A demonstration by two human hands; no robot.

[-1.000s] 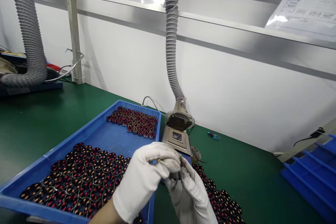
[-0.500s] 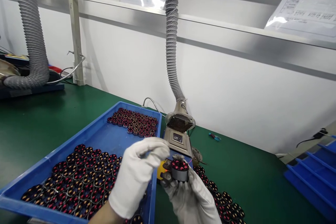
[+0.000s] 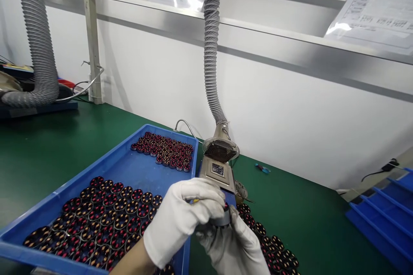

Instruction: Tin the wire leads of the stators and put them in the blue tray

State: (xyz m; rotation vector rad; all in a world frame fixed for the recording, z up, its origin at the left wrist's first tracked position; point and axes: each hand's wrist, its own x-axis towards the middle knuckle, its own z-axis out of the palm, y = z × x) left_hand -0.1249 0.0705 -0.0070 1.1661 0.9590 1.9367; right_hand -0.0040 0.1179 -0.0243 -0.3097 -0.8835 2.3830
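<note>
Round part (image 3: pixel 221 221): cradled in right hand (image 3: pixel 230 245), below and right of left hand's (image 3: pixel 185 219) fingertips | long axis: roughly upright, exact tilt hidden | nearer hand: right, touching | right grip: fingers closed around part | left grip: fingers curled over its near-left rim, contact or pinch cannot be told

From my remote view, I have both hands raised close together at the lower middle, each in a white glove. My left forearm (image 3: pixel 134 261) comes up bare from the bottom edge, slanting to the right into my left hand (image 3: pixel 182 217), whose fingers bend over and reach toward the other. My right hand (image 3: pixel 234 245) sits slightly lower, cupped upward, its fingers partly hidden and their glove fabric smudged grey. My right forearm is out of view.
</note>
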